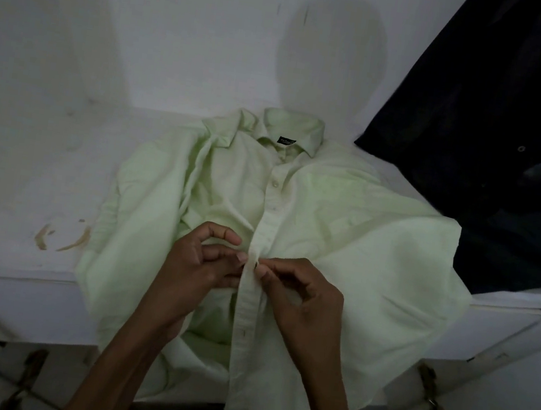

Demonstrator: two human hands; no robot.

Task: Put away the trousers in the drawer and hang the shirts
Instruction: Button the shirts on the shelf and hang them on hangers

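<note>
A pale green shirt point(346, 221) lies front up on a white shelf point(23, 193), collar toward the back wall, its lower part hanging over the front edge. Several upper buttons are fastened along the placket. My left hand point(199, 261) pinches the placket from the left at mid-chest. My right hand point(299, 287) pinches the same spot from the right, fingertips meeting at a button. A dark navy shirt point(498, 138) hangs at the upper right, its hem touching the shelf beside the green shirt.
The shelf has brown stains point(61, 239) near its left front. White walls close the back and left. Below the shelf edge are white panels with rusty hinges point(428, 391) at left and right.
</note>
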